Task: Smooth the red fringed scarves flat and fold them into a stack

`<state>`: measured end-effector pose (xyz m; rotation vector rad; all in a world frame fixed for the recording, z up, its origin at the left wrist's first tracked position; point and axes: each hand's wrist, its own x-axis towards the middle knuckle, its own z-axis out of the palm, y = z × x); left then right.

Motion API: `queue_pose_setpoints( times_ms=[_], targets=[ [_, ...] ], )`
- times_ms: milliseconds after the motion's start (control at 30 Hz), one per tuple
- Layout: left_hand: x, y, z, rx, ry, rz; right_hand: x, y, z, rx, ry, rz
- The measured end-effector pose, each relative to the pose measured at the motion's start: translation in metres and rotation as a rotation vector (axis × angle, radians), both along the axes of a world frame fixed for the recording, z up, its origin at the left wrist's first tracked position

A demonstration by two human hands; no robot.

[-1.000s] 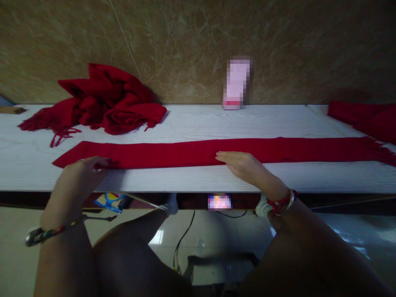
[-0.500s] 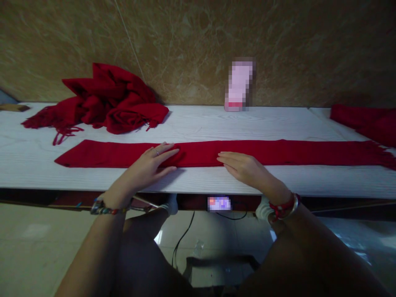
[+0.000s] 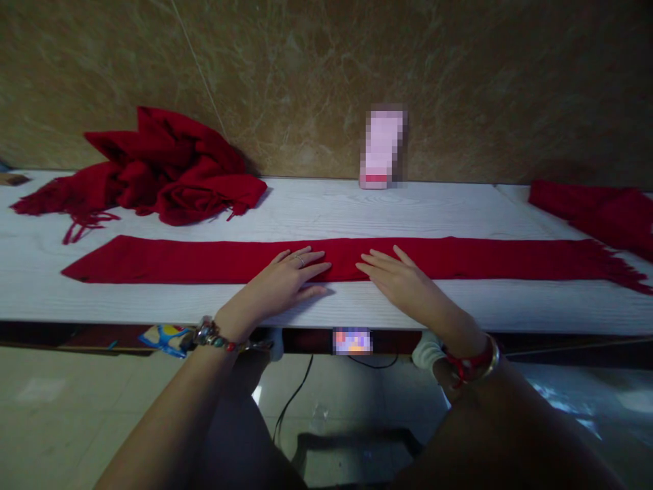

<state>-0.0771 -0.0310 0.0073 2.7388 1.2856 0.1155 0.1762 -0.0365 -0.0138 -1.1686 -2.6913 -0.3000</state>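
Observation:
A red scarf [image 3: 490, 258] lies flat in a long narrow strip across the white table, its fringe at the right end and a pointed corner at the left. On its middle rests my left hand [image 3: 286, 278], fingers stretched out to the right and thumb at the near edge. My right hand [image 3: 403, 278] lies flat on the same strip a short way to the right, fingers spread and pointing left. Between the fingertips of both hands a short gap of red cloth shows. Neither hand grips the cloth.
A crumpled red fringed cloth [image 3: 178, 167] is heaped at the back left of the white table [image 3: 316, 211]. More red cloth [image 3: 596, 207] lies at the back right. A blurred pink object [image 3: 382, 146] leans against the marbled wall. Below the edge are a lit screen [image 3: 352, 340] and a cable [image 3: 296, 395].
My left hand has slid right along the scarf, closer to my right hand. My right hand's fingers have spread more. The whole view has shifted slightly.

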Motion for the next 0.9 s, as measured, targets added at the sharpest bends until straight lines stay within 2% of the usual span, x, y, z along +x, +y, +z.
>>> queue_pose_setpoints(
  times_ms=[167, 433, 600, 800, 900],
  targets=[
    [0.001, 0.002, -0.001, 0.024, -0.014, 0.008, -0.001, -0.005, 0.001, -0.015, -0.025, -0.108],
    [0.017, -0.002, 0.001, -0.015, 0.059, 0.106, 0.0, 0.0, -0.001, -0.046, 0.02, -0.158],
    [0.023, -0.004, 0.002, -0.086, 0.129, 0.16, 0.013, 0.003, -0.003, -0.069, 0.084, -0.143],
    [0.027, -0.003, 0.001, -0.078, 0.125, 0.203, 0.031, 0.003, -0.006, -0.092, 0.097, -0.078],
    [0.034, -0.002, 0.001, -0.036, 0.109, 0.151, 0.038, 0.002, -0.006, -0.096, 0.093, -0.046]
  ],
)
